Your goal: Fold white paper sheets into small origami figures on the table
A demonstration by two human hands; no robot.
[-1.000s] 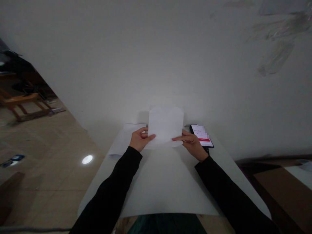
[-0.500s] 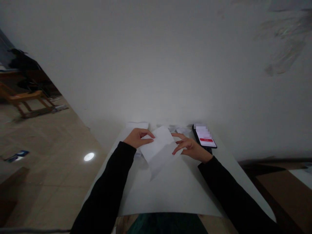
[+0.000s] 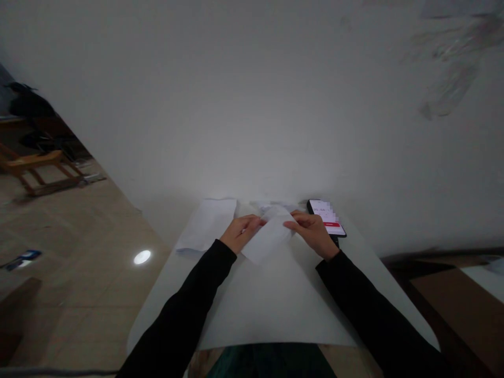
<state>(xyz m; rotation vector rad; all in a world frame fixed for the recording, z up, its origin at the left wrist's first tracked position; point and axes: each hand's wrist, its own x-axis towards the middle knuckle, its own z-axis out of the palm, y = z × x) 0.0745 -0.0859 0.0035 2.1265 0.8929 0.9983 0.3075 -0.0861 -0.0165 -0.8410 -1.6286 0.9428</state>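
Your left hand (image 3: pixel 241 235) and right hand (image 3: pixel 313 232) meet over a white paper (image 3: pixel 268 237) at the far middle of the table (image 3: pixel 252 304). The paper lies tilted, its near corner pointing toward you and its far end raised a little between your hands. Your left fingers are curled onto the paper's left edge, the grip pressed on it; the thumb cannot be seen clearly. Your right fingers reach in from the other side and pinch the paper's far right edge, so both hands hold the same piece. The hands are near each other, with only the paper's upper part between them.

Just beyond the right hand lies a phone (image 3: pixel 328 220), screen lit and face up, near the wall (image 3: pixel 252 105); the hand covers its near corner. To the left of your left hand a second sheet (image 3: pixel 207 223) lies flat, reaching the table's far left edge. A few small white scraps (image 3: pixel 271 206) sit beyond the held paper, too blurred to tell apart. Black sleeves (image 3: pixel 185 310) cover both your arms to the wrist. Left of the table the tiled floor (image 3: pixel 79 252) shows a bright light spot.
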